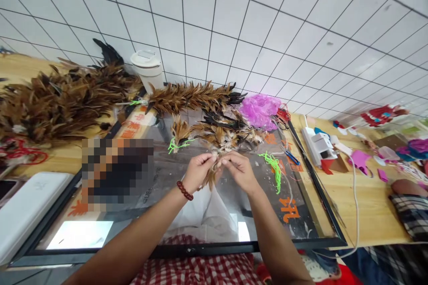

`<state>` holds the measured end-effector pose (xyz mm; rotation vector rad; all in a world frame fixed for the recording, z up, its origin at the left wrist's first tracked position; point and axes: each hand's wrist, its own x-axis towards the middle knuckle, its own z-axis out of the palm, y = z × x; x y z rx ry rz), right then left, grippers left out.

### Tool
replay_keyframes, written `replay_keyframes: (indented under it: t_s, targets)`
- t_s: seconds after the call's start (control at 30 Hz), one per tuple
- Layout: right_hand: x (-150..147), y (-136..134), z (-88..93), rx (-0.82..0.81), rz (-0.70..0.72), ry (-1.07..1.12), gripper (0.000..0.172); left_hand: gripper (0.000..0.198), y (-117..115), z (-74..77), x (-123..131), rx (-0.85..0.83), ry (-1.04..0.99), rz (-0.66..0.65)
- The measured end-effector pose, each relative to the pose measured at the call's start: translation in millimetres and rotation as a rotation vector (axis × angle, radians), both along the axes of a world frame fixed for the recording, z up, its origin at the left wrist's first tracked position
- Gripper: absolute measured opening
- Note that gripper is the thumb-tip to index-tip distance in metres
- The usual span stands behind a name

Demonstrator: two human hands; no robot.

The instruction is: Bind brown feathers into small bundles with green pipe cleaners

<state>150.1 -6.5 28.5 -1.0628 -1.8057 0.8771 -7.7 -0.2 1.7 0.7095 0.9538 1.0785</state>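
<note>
My left hand (pixel 200 171) and my right hand (pixel 240 170) meet over the middle of a glass-topped black frame (pixel 187 247). Both have their fingers pinched on a small bunch of brown feathers (pixel 211 179), whose tips hang down between them. Just beyond my fingertips lies a loose pile of brown and black feathers (pixel 219 136). To its left sits a small feather tuft (pixel 179 131) with green string (pixel 177 144) at its base. More green string (pixel 273 171) lies right of my right hand. My fingers hide where the bunch is gripped.
Along the back lies a long feather strip (pixel 190 98) beside a white lidded bin (pixel 147 71). A large feather heap (pixel 63 102) covers the left. Purple plastic (pixel 261 110), a blue pen (pixel 292 157) and a white power strip (pixel 316 144) are right. Another person's sleeve (pixel 411 213) shows at far right.
</note>
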Motion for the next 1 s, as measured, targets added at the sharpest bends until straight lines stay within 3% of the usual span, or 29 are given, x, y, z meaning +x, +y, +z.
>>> replay_keyframes:
  t_s: [0.13, 0.2, 0.27, 0.33, 0.43, 0.53, 0.7, 0.87, 1.0]
  targets:
    - [-7.0, -2.3, -4.9, 0.093, -0.183, -0.007, 0.017, 0.039, -2.3, 0.3, 0.0, -0.014, 0.088, -0.059]
    - [-2.2, -3.0, -4.9, 0.095, -0.241, 0.115, 0.013, 0.039, -1.9, 0.5, -0.5, -0.019, 0.093, -0.043]
    - [7.1, -3.1, -2.2, 0.040, -0.208, 0.306, 0.011, 0.039, -1.0, -0.2, -1.0, -0.034, 0.081, -0.013]
    - [15.7, -2.3, 1.6, -0.074, -0.042, 0.403, 0.014, 0.039, -0.7, -1.9, -1.2, -0.047, 0.069, -0.014]
    - [18.2, 0.0, 3.5, -0.191, 0.109, 0.233, 0.014, 0.035, -2.0, -5.5, -1.1, 0.009, 0.070, -0.075]
    - [10.2, 2.4, -2.3, -0.143, 0.004, 0.096, 0.015, 0.033, -4.4, -6.5, -0.7, 0.073, 0.133, -0.106]
    - [2.4, 3.1, -14.7, -0.013, -0.169, 0.060, 0.011, 0.036, -7.1, 0.2, 0.8, 0.071, 0.209, -0.122]
    - [2.2, 2.6, -15.8, 0.012, -0.134, 0.056, 0.011, 0.036, -7.5, 1.9, 1.7, 0.048, 0.203, -0.118]
    - [3.5, 5.4, -19.8, -0.105, -0.135, 0.125, 0.012, 0.031, -6.3, 1.3, -0.1, 0.088, 0.194, -0.134]
